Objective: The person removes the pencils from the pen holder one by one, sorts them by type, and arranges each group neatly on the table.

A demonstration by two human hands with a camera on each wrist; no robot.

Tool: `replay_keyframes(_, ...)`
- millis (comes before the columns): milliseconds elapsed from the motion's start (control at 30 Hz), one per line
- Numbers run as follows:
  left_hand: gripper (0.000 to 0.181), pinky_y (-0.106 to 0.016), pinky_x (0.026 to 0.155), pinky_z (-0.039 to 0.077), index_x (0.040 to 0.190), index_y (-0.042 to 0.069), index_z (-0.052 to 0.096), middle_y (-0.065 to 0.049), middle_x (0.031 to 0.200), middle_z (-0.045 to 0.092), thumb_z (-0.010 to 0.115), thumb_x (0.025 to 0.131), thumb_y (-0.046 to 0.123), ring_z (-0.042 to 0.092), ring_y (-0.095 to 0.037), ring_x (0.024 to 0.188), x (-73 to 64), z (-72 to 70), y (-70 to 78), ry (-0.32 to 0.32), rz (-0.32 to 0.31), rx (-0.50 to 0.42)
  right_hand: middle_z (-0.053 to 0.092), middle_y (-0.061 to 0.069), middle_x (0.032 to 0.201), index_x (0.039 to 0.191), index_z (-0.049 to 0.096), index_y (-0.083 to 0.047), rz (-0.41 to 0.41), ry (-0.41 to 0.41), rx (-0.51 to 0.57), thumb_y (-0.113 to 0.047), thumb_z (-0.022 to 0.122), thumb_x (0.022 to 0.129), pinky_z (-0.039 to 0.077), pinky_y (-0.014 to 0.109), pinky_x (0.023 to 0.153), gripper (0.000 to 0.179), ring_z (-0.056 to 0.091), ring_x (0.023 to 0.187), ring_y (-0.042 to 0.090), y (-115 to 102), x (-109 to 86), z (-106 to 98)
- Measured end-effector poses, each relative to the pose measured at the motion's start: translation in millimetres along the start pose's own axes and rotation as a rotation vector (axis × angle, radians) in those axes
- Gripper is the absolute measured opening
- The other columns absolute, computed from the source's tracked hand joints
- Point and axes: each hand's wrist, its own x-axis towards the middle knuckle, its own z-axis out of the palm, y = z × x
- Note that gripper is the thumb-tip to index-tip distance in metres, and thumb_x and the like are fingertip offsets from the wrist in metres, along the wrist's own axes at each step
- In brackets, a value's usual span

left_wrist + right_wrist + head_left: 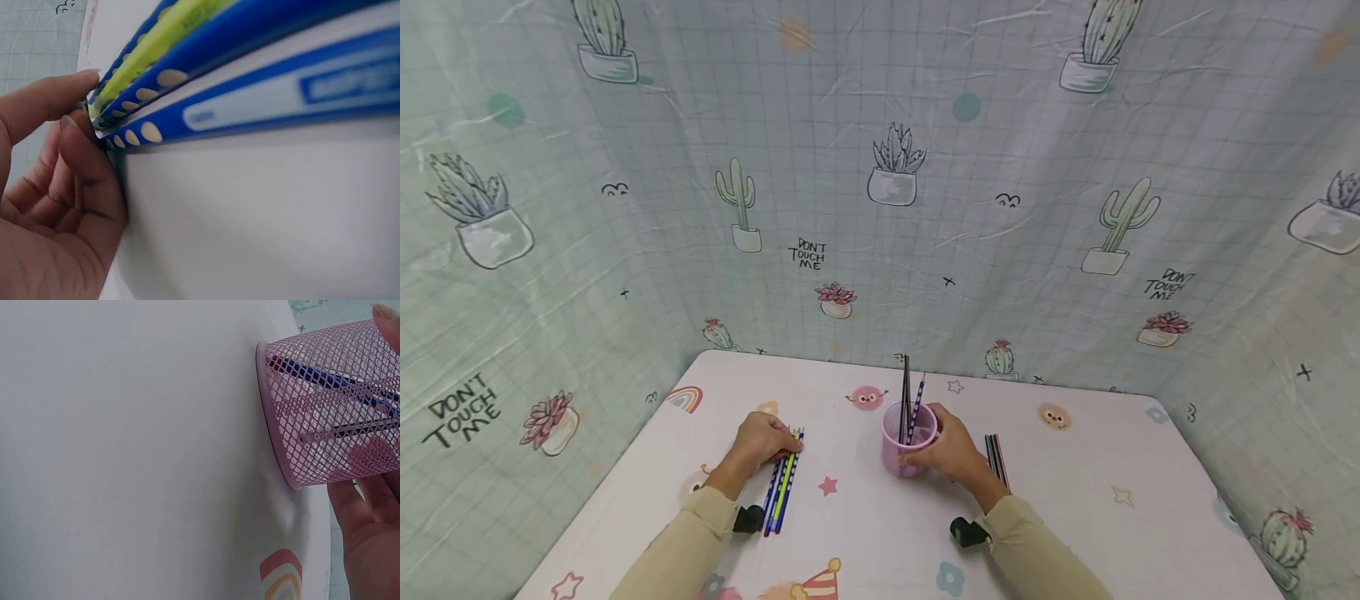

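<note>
In the head view, a row of blue pencils [785,492] with a lime-yellow one [786,483] among them lies at the left of the table. My left hand [763,442] is at their far, pointed ends; the left wrist view shows its thumb and finger pinching at the pencil tips, which the fingertips partly hide. My right hand [951,446] grips a pink mesh pencil cup [337,403] from its right side, thumb in front and fingers behind. A blue dotted pencil [917,408] and long dark pencils [906,392] stand leaning in the cup.
Several dark pencils [996,458] lie on the table right of the cup, partly behind my right forearm. The white patterned table [865,533] is bordered by cactus-print cloth [880,250] at the back and sides. A black wrist mount [967,532] hangs under the right sleeve.
</note>
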Motion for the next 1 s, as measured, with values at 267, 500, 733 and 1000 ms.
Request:
replay_keyframes(267, 0.021, -0.023, 0.057, 0.051, 0.087, 0.002, 0.069, -0.007, 0.077, 0.068, 0.088, 0.081, 0.009, 0.060, -0.015, 0.065, -0.2, 0.1, 3.7, 0.014, 0.078, -0.027, 0.068, 0.012, 0.133, 0.138, 0.057, -0.008, 0.021, -0.003, 0.018, -0.015, 0.103, 0.058, 0.054, 0.052, 0.110, 0.092, 0.064, 0.124, 0.032, -2.6, 1.2, 0.2)
replay_keyframes(500, 0.029, -0.029, 0.070, 0.059, 0.101, 0.001, 0.070, -0.008, 0.089, 0.073, 0.087, 0.086, 0.018, 0.067, -0.017, 0.077, -7.4, 13.0, 16.7, -0.059, 0.189, -0.145, 0.069, 0.011, 0.132, 0.137, 0.058, -0.010, 0.039, 0.000, 0.023, -0.012, 0.102, 0.057, 0.054, 0.053, 0.110, 0.091, 0.065, 0.123, 0.032, -2.1, 0.8, 0.5)
replay_keyframes(733, 0.053, -0.030, 0.090, 0.063, 0.127, -0.004, 0.067, -0.019, 0.121, 0.075, 0.089, 0.083, 0.017, 0.075, -0.018, 0.100, -25.4, 46.7, 40.7, -0.225, 0.292, -0.305, 0.069, 0.010, 0.133, 0.137, 0.058, -0.010, 0.042, 0.001, 0.026, -0.015, 0.103, 0.058, 0.054, 0.052, 0.110, 0.091, 0.065, 0.123, 0.030, -0.7, 0.3, -0.2)
replay_keyframes(1000, 0.065, -0.030, 0.098, 0.061, 0.139, -0.005, 0.060, -0.027, 0.136, 0.066, 0.088, 0.082, 0.006, 0.070, -0.031, 0.122, -37.0, 81.2, 58.3, -0.375, 0.369, -0.438, 0.070, 0.010, 0.130, 0.137, 0.058, -0.009, 0.014, -0.002, 0.028, -0.015, 0.102, 0.059, 0.056, 0.050, 0.107, 0.090, 0.066, 0.120, 0.029, -0.6, -0.9, 0.0)
